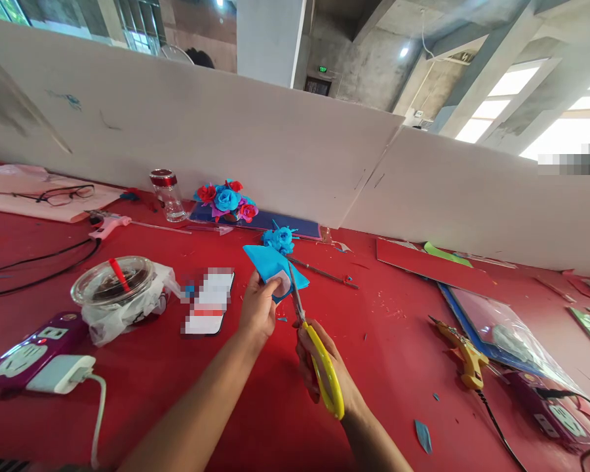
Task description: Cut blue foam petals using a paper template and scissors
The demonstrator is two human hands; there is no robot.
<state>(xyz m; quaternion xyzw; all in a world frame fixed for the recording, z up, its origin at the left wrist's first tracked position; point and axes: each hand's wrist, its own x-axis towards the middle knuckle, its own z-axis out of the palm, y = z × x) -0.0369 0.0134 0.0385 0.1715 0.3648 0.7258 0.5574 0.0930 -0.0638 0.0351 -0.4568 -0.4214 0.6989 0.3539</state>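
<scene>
My left hand [263,303] pinches a sheet of blue paper [264,260] together with a pale round piece [282,283] under the thumb. In my right hand [319,357] is a pair of scissors [324,367] with yellow handles; the fingers are wrapped round the grips. The blades lie at the right part of the blue paper; whether they are parted there I cannot tell. Just behind the paper, a blue paper flower [280,239] lies on the red table [373,367]. A thin dark stick [324,272] stretches to the right from near it.
On the left are a lidded drink cup [113,282], a phone [209,301], a power strip [34,351] and a pink glue gun [111,225]. A glass jar [168,196] and a flower bunch [227,199] stand behind. A yellow glue gun [465,354] lies right, beside plastic-wrapped sheets [506,328].
</scene>
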